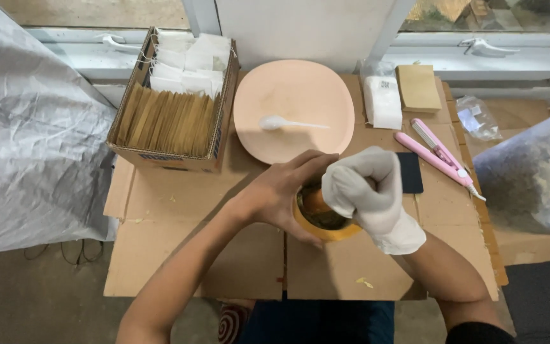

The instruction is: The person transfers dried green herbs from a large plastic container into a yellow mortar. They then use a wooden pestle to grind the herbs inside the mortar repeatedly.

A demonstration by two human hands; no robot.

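Left hand bare, gripping one yellow bowl; right hand gloved, fisted inside it; one plate, one spoon.

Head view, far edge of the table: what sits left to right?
Cardboard box of packets → peach plate with a white spoon → white packet in clear wrap → tan pad → small clear bag.

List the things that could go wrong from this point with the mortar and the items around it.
1. The left hand wraps the rim of the yellow mortar while the gloved right hand drives the pestle inside; a slip might strike the fingers.
2. The cardboard surface is made of loose-looking sheets, so the mortar could shift.
3. The pink sealer lies close by the right forearm and could get knocked.
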